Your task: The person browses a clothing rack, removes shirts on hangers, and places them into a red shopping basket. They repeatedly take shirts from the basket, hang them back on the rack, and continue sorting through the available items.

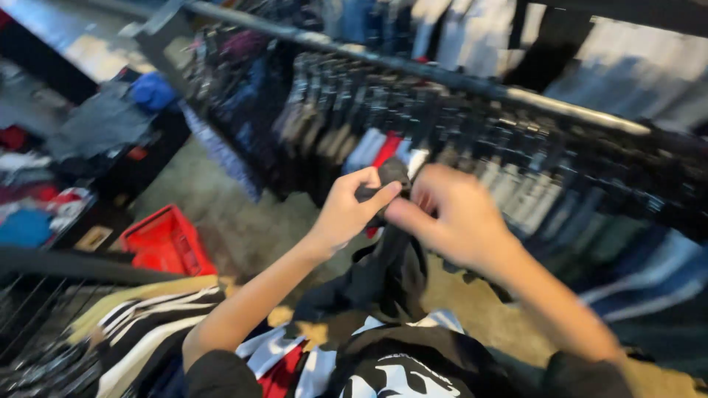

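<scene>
Ahead of you one long metal clothes rail (457, 79) runs from the upper left down toward the right edge, packed with hanging garments (354, 110) on dark hangers, too many and too blurred to count; they crowd right up behind your hands. Below, a heap of clothes (383, 361) fills the bottom edge, with a black printed piece on top and a striped one (155, 324) toward the lower left corner. One dark table (118, 147) at the left edge carries more folded clothing. One red plastic crate (166, 242) sits on the floor between that table and the heap. One black garment (391, 273) hangs down from your hands to the heap, and its top end, a small dark bunch, is in front of the rail at the middle. Your left hand (346, 210) has its fingers and thumb closed on that bunch. Your right hand (450, 214) is just beside it, fingertips touching the same spot, but motion blur hides whether it grips.
</scene>
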